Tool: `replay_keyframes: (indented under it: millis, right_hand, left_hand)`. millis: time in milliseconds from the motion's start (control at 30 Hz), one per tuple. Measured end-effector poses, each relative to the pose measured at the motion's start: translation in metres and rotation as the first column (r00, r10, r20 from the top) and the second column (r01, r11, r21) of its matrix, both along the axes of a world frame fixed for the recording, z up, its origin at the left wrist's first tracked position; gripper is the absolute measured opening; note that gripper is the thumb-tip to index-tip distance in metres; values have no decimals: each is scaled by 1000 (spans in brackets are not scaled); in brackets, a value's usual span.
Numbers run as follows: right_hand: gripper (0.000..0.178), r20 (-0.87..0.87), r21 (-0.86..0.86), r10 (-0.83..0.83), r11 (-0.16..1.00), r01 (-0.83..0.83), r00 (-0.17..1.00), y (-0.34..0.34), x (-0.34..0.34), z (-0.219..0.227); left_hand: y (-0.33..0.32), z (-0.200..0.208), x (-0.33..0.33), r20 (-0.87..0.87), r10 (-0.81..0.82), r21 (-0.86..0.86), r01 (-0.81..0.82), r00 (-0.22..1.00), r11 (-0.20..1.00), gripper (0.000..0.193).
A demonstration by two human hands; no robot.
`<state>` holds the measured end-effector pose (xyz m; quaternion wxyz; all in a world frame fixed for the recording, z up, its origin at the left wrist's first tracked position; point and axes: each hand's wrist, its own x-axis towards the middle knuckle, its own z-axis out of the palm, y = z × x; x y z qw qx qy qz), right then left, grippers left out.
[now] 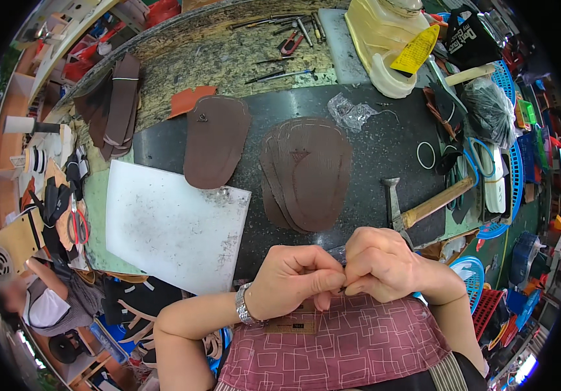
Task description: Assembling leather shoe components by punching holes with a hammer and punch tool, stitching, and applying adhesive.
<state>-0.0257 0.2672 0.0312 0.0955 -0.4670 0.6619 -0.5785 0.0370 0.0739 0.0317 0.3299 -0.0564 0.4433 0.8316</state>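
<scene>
One broad black slab (388, 150) bears rounded brown leather panels (319, 186); by its near edge, our left hand (293, 281) and right hand (383, 264) pinch a tiny dark piece (342, 289), fine fingertip work that, we judge, next needs steadiness.

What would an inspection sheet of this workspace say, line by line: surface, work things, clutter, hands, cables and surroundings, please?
Surface: speckled black mat; smudged white board over its left part.
Work things: tiny dark item, too small to identify; stacked brown pieces and a single brown piece beyond the hands.
Clutter: crumpled clear plastic, hammer.
Hands: left hand and right hand close together, fingers pinched at the tiny dark item.
Cables: nothing seen that is clearly a cable.
Surroundings: another person at left; blue baskets at right.
</scene>
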Motion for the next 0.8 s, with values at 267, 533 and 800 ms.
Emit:
replay_keyframes:
  millis: [267, 533, 800]
  right_hand:
    - [7, 347, 287, -391, 909, 301, 852, -26, -4, -39]
    - [8, 509, 348, -449, 888, 302, 735, -25, 6, -51]
    - [20, 20, 17, -476, 879, 476, 879, 2, -19, -26]
  left_hand:
    - [-21, -28, -86, -523, -222, -803, -388, 823, 453, 30]
    - [-23, -60, -120, -393, -505, -917, -371, 768, 149, 40]
    - [-12, -14, -79, -198, 8, -276, -64, 980, 959, 24]
